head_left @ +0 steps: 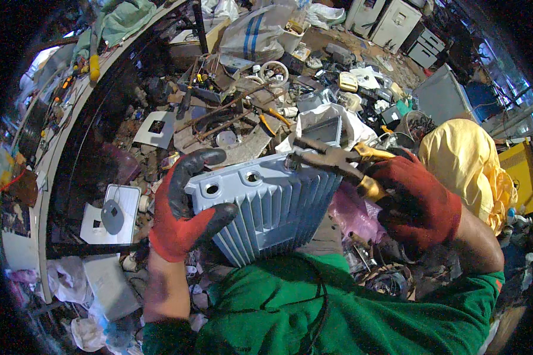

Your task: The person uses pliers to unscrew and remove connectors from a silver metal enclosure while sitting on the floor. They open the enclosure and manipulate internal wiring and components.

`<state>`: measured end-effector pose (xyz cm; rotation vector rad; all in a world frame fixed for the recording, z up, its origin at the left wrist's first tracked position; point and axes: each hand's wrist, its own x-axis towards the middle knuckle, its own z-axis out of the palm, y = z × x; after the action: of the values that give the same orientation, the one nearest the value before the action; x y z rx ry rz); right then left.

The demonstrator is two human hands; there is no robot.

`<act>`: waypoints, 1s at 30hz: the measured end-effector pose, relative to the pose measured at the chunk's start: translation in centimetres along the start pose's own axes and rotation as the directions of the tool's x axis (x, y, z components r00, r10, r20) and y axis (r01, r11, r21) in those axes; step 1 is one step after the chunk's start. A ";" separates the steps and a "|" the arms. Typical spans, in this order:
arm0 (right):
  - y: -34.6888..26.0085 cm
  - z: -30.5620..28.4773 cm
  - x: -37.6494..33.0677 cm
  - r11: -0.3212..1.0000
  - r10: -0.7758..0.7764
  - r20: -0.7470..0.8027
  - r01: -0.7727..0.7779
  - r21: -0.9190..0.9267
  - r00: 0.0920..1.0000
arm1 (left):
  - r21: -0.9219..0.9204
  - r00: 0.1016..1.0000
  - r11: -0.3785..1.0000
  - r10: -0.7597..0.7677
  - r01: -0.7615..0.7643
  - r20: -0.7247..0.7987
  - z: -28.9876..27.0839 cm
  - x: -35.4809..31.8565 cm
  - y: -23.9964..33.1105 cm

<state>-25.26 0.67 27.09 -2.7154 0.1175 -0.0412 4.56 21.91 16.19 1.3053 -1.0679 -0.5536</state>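
Observation:
A grey finned metal housing (278, 204) is tilted up in front of my green clothing. My left hand (186, 204), in a red and black glove, grips its left edge with the thumb across the fins and the fingers behind. Two round holes show in the near rim. My right hand (417, 198), gloved the same way, is closed round the yellow handles of a pair of pliers (337, 163). Their dark jaws are at the right end of the housing's rim, where a further fitting sits. The jaws partly cover that fitting, so their hold on it is unclear.
Another tool with yellow-orange handles (275, 121) lies among rusty bars ahead. Scrap electronics and plastic pieces cover the floor. A yellow sack (462, 171) stands at the right, a white striped sack (254, 35) at the back. A dark-framed bench edge (62, 136) runs along the left.

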 end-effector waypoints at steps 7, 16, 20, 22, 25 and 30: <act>-1.1 -0.8 0.8 0.998 0.053 0.084 -0.051 -0.037 0.995 | 0.135 0.989 0.989 -0.077 0.060 0.128 0.0 0.9 2.0; -1.8 -1.2 1.9 0.989 -0.038 0.207 0.066 -0.129 0.978 | 0.421 0.961 0.893 0.046 -0.162 0.272 0.1 1.6 4.5; -1.7 -0.8 1.9 0.990 -0.040 0.169 0.062 -0.125 0.985 | 0.475 0.926 0.876 -0.106 -0.085 0.362 0.0 2.7 5.1; -1.6 -0.3 2.1 0.991 -0.036 0.117 0.050 -0.126 0.992 | 0.395 0.911 0.893 0.039 -0.216 0.411 0.4 3.4 5.4; -1.9 -0.2 1.9 0.994 0.024 0.089 -0.014 -0.112 0.996 | 0.411 0.892 0.877 0.043 -0.249 0.450 1.4 4.3 5.8; -2.2 0.2 1.8 0.979 0.059 0.005 -0.057 -0.197 0.998 | 0.523 0.817 0.786 -0.039 -0.331 0.576 2.5 5.9 6.2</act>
<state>-23.27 2.60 27.79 -2.9081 0.2077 0.0018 3.67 17.18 23.65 1.6286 -1.9576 -0.4970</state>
